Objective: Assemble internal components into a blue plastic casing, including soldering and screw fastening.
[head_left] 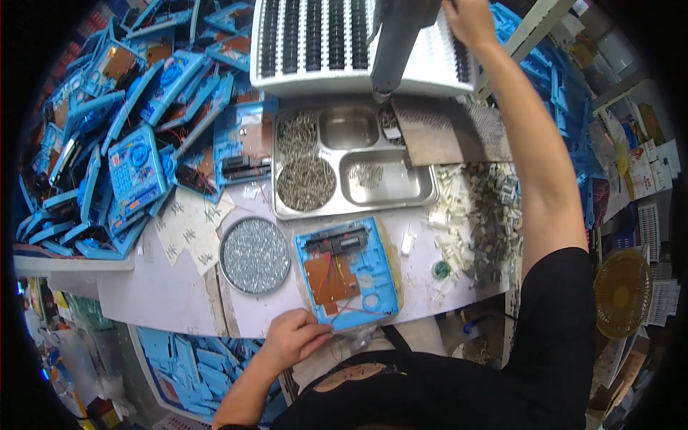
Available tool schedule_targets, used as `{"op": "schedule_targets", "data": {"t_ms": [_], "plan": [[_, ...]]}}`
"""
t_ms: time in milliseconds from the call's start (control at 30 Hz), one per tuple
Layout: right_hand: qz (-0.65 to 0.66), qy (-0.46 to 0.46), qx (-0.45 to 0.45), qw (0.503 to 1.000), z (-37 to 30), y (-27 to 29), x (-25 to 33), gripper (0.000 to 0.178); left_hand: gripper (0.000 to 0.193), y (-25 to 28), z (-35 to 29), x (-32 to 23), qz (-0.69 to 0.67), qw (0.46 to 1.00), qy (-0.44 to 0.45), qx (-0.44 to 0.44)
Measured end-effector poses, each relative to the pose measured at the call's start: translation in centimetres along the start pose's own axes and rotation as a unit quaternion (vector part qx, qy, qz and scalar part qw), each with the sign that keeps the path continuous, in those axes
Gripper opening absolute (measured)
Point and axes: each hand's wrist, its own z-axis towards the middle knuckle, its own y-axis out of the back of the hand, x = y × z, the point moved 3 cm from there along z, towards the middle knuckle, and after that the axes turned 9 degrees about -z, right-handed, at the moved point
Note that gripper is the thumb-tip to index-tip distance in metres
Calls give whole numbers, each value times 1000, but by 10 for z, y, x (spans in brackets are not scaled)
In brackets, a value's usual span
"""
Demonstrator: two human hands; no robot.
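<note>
In front of me lies an open blue plastic toy case point(385, 287), its inside facing up. It holds a brown circuit board point(331, 278), coloured wires and a black part along its far side. My left hand point(297, 335) is closed at the near left corner of the case, thumb and fingers pinched on its edge. Stretched far forward, my right hand point(471, 23) is at the right end of a white tray point(315, 87) filled with rows of black round parts. The upper frame edge and the tray side hide its fingertips, so any grip there cannot be seen.
A steel compartment tray point(351, 208) of screws and springs sits behind the case. Left of it is a round dish point(255, 255) of small metal pieces. Blue toy cases point(136, 172) pile up at left; white plastic parts point(453, 244) lie right. A dark post point(405, 43) hangs overhead.
</note>
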Motion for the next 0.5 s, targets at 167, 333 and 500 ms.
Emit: {"op": "schedule_targets", "data": {"t_ms": [167,333,500], "plan": [[200,-37,60,977,-42,79,31,20,19,-3,-3,1,4,1000,23,10],[430,28,399,809,-199,223,161,20,29,-3,-5,2,-21,999,19,-15],[450,122,374,801,-278,225,225,23,29,-2,-3,2,-14,1000,18,-7]]}}
